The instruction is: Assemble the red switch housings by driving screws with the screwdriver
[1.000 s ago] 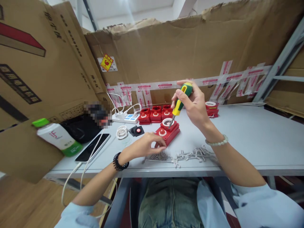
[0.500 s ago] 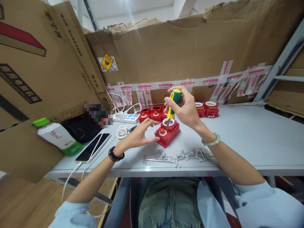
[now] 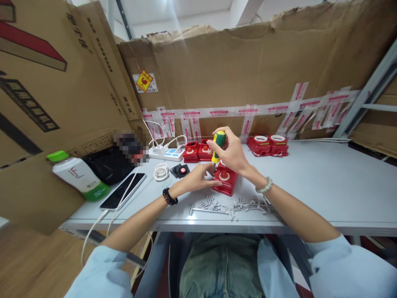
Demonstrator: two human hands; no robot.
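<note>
My right hand [image 3: 232,154] is closed round a yellow and green screwdriver [image 3: 217,145], held nearly upright with its tip down on a red box [image 3: 228,181] that has a round red button on top. My left hand [image 3: 198,179] lies at the left side of that red box, fingers pinched together against its corner near the screwdriver tip. Whether a screw sits between the fingers is too small to tell. A heap of loose screws and metal parts [image 3: 231,204] lies on the grey table [image 3: 322,182] just in front of the box.
More red boxes [image 3: 196,152] stand in a row behind, two others [image 3: 268,144] at the back right. A white power strip [image 3: 165,154], white rings [image 3: 161,171], a black part [image 3: 180,170], a phone [image 3: 123,191] on a cable and a green-capped bottle [image 3: 78,176] lie left. Cardboard walls surround.
My right hand lowered the screwdriver from a raised slant to nearly upright on the box. My left hand left the screw heap and came up against the box's left corner.
</note>
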